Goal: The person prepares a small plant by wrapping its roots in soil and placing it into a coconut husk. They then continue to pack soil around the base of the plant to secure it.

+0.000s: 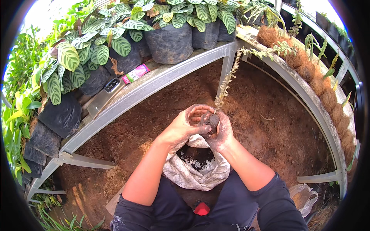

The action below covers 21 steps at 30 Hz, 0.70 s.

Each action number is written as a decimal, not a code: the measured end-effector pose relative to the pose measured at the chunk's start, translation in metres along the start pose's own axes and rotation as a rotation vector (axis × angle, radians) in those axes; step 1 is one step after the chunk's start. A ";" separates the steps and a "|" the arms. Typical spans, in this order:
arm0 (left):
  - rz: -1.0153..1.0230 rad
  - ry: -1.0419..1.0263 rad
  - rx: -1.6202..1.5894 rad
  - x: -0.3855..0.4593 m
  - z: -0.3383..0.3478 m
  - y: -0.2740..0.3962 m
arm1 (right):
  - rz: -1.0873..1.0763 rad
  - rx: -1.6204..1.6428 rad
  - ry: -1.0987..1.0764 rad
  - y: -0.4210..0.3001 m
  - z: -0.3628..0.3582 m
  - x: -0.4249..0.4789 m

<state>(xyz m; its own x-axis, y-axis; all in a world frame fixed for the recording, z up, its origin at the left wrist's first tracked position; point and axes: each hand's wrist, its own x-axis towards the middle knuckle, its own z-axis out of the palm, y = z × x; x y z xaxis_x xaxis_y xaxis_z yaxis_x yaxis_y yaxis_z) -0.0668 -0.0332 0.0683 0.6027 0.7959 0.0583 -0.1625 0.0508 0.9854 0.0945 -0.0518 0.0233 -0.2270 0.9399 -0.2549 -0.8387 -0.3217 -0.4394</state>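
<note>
Both hands meet above a white woven sack (199, 180) that stands between the knees with its rim rolled down. Inside the sack lies dark potting mix (196, 157) with white bits. My left hand (192, 121) curls around a ball of dark, moist soil (212, 121), its thumb pressing the near side. Cupping the same ball from the right is my right hand (222, 131), smeared with soil. A long stem with small pale leaves (227, 83) rises from the ball towards the far bench. Whether its roots are inside the ball is hidden.
A metal-framed bench (162, 83) curves across the left and back, bearing striped-leaf plants in black grow bags (170, 43), a smartphone (105, 96) and a pink packet (136, 73). Coconut-fibre balls (306, 68) line the right bench (315, 115). A clear plastic bag (303, 199) lies low right.
</note>
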 end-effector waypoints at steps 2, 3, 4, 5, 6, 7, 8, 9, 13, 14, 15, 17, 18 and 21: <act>-0.040 -0.006 -0.116 -0.001 -0.009 0.005 | 0.013 -0.033 -0.103 0.001 0.004 -0.001; -0.063 -0.012 -0.172 -0.001 -0.012 0.006 | 0.017 -0.046 -0.155 0.002 0.005 -0.002; -0.058 -0.015 -0.216 -0.001 -0.013 0.004 | 0.021 -0.055 -0.159 0.001 0.007 -0.002; -0.035 -0.010 -0.183 -0.001 -0.013 0.000 | 0.026 -0.063 -0.164 0.000 0.008 -0.002; -0.010 -0.003 -0.152 0.000 -0.011 -0.005 | 0.032 -0.074 -0.169 0.000 0.009 -0.002; 0.014 0.005 -0.120 0.000 -0.009 -0.008 | 0.047 -0.107 -0.143 0.000 0.010 -0.003; -0.012 -0.003 -0.120 -0.002 -0.007 -0.010 | 0.062 -0.140 -0.118 0.000 0.011 -0.005; -0.037 -0.014 -0.121 -0.003 -0.003 -0.009 | 0.075 -0.176 -0.093 0.000 0.012 -0.006; -0.019 0.005 -0.154 0.001 0.005 -0.017 | 0.057 -0.104 -0.225 0.001 0.007 -0.005; -0.007 0.032 -0.166 0.001 0.005 -0.017 | 0.057 -0.064 -0.197 0.000 0.011 -0.005; 0.027 0.049 -0.154 0.002 0.005 -0.016 | 0.054 -0.028 -0.165 -0.002 0.014 -0.006; 0.095 0.081 -0.132 0.004 0.004 -0.014 | 0.086 0.006 -0.239 -0.008 0.011 -0.003; 0.098 0.089 -0.081 0.002 0.006 -0.006 | 0.077 0.006 -0.277 -0.010 0.012 -0.003; 0.208 0.086 0.229 -0.002 0.003 -0.006 | 0.002 -0.044 -0.214 -0.008 0.011 -0.002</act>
<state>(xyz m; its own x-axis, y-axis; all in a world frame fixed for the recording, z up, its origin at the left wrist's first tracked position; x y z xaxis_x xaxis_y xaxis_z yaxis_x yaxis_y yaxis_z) -0.0647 -0.0364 0.0631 0.5050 0.8236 0.2582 -0.0896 -0.2475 0.9647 0.0959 -0.0503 0.0368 -0.3322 0.9407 -0.0688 -0.8171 -0.3234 -0.4773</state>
